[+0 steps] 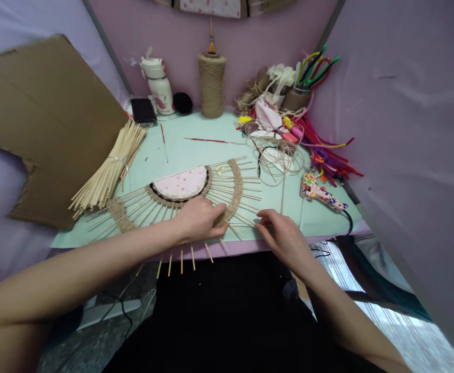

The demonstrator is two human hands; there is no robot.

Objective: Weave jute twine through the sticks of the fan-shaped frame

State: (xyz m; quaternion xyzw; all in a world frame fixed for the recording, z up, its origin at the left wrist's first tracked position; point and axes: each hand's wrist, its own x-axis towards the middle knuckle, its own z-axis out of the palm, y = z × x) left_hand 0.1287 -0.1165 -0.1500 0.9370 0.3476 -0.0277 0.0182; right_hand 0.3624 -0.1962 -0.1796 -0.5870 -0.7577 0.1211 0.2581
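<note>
The left hand point(201, 218) lay with curled fingers and thumb clamped on the near edge of the half-round woven twine fan point(236, 186), atop the pale green tabletop point(195, 147); the right hand point(279, 233) pinched a taut twine strand point(243, 224) between thumb and forefinger.

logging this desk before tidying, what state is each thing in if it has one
woven fan: partly woven
stick bundle: tied
bottle: upright
twine cone: upright
loose twine: tangled
scissors: handles up
glue gun: lying down
left hand: curled on woven fan
right hand: fingers bent

The weaving point(180, 185) lies between stick bundle point(108, 173) and glue gun point(322, 194).
</note>
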